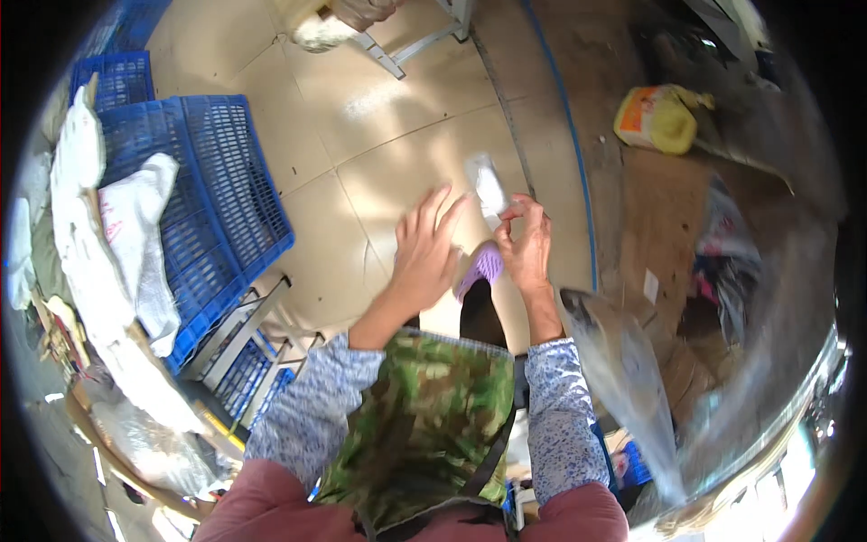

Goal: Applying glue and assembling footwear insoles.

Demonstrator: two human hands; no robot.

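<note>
My right hand [529, 242] pinches one end of a small clear plastic packet [488, 185] with something white in it. The packet slants up and left from the fingertips, above the floor. Just left of it, my left hand [423, 239] is open, fingers spread and back of the hand up, holding nothing. Its fingertips come near the packet without a visible grip on it. Below both hands a purple shoe [486, 262] shows, and a camouflage apron [433, 406] covers my lap. What exactly is inside the packet is too blurred to tell.
Blue plastic crates [194, 172] stand at the left, with a white sack [140, 226] over them and a metal frame [239, 348] beneath. On the right are a yellow jug [664, 119], flattened cardboard [664, 217] and clear plastic sheeting [623, 361]. Metal legs [415, 50] stand at the far side.
</note>
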